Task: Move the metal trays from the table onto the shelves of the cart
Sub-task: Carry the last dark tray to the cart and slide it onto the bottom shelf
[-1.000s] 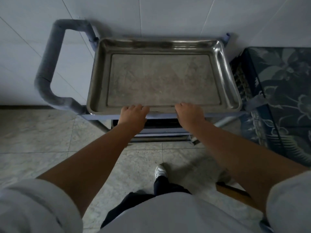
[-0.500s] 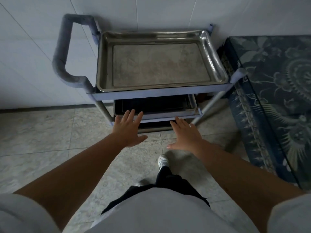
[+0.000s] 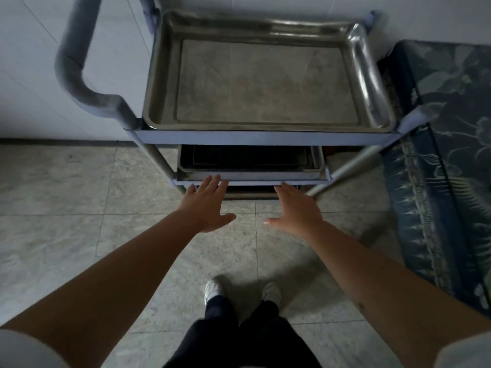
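A large shiny metal tray point(image 3: 265, 81) lies flat on the top shelf of the grey-blue cart point(image 3: 265, 134). A second, darker tray point(image 3: 249, 170) rests on the middle shelf, mostly in shadow. My left hand point(image 3: 206, 205) is open, fingers spread, with its fingertips at the front edge of the middle shelf. My right hand point(image 3: 297, 211) is open too, just in front of and slightly below that edge. Neither hand holds anything. A lower shelf is barely visible behind my hands.
The cart's padded handle point(image 3: 77, 62) sticks out at the left, against a white tiled wall. A table under a blue floral cloth point(image 3: 446, 144) stands close on the right. My feet point(image 3: 212, 289) are on the pale tiled floor before the cart.
My hands let go of the top tray's front rim and dropped to the middle shelf's front edge, fingers spread. The view drew closer to the cart.
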The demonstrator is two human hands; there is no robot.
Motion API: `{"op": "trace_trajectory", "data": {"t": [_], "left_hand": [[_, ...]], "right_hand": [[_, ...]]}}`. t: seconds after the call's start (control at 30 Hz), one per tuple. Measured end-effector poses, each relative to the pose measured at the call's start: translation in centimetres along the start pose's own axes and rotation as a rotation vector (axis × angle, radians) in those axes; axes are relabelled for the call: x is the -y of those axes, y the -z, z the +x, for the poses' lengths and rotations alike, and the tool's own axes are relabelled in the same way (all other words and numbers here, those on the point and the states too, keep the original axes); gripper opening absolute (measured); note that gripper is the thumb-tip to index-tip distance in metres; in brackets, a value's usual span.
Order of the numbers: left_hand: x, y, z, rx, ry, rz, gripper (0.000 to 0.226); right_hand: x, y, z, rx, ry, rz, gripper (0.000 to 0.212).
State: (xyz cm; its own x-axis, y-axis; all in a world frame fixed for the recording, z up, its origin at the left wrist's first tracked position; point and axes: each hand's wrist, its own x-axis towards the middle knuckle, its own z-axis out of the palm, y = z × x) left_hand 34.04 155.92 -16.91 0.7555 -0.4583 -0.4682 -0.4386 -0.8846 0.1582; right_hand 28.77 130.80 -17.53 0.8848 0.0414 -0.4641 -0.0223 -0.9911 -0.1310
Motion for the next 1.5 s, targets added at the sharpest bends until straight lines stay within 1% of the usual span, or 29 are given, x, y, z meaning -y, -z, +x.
{"op": "trace_trajectory", "data": {"t": [0.07, 0.17, 0.3, 0.43, 0.5, 0.53, 0.6, 0.63, 0.83, 0.93, 1.03, 1.23, 1.5], "left_hand": [[0.2, -2.1, 3.5, 0.009, 0.019, -0.011, 0.101], [1.0, -5.8, 9.5, 0.0, -0.005, -0.005, 0.103], [3.2, -11.0, 17.2, -0.144, -0.002, -0.019, 0.105], [5.6, -15.5, 22.2, -0.278, 0.026, -0.033, 0.11], [6.4, -17.2, 23.9, -0.323, 0.035, -0.004, 0.107], [6.6, -17.8, 24.6, -0.352, 0.034, 0.013, 0.104], [7.0, -18.7, 25.5, -0.43, 0.028, 0.056, 0.096], [7.2, -19.0, 25.8, -0.464, 0.031, 0.073, 0.093], [8.0, -19.8, 27.3, -0.556, 0.052, 0.119, 0.074], [7.9, -20.4, 27.1, -0.607, 0.064, 0.091, 0.067], [7.5, -21.1, 26.7, -0.679, 0.107, 0.028, 0.058], [6.7, -21.8, 25.9, -0.74, 0.191, -0.009, 0.053], [5.1, -22.6, 25.5, -0.768, 0.304, 0.009, 0.049]], "right_hand": [[-1.1, -1.8, 3.3, -0.049, -0.023, 0.039, 0.101], [-3.2, -5.4, 9.2, -0.083, 0.012, -0.005, 0.096], [-6.1, -9.8, 16.9, -0.133, 0.064, -0.086, 0.097], [-7.9, -13.0, 22.4, -0.249, 0.087, -0.127, 0.103], [-8.3, -14.4, 24.4, -0.27, 0.111, -0.129, 0.096], [-8.5, -14.9, 25.1, -0.29, 0.135, -0.127, 0.087], [-8.8, -15.8, 26.3, -0.369, 0.18, -0.125, 0.069], [-8.9, -16.2, 26.7, -0.406, 0.193, -0.115, 0.066], [-9.1, -17.7, 27.9, -0.499, 0.193, -0.103, 0.067], [-9.0, -18.2, 27.7, -0.527, 0.191, -0.105, 0.061], [-8.8, -18.6, 27.4, -0.554, 0.193, -0.091, 0.05], [-7.5, -19.5, 26.8, -0.598, 0.136, -0.066, 0.033], [-6.9, -20.0, 26.1, -0.628, 0.065, -0.069, 0.026]]}}
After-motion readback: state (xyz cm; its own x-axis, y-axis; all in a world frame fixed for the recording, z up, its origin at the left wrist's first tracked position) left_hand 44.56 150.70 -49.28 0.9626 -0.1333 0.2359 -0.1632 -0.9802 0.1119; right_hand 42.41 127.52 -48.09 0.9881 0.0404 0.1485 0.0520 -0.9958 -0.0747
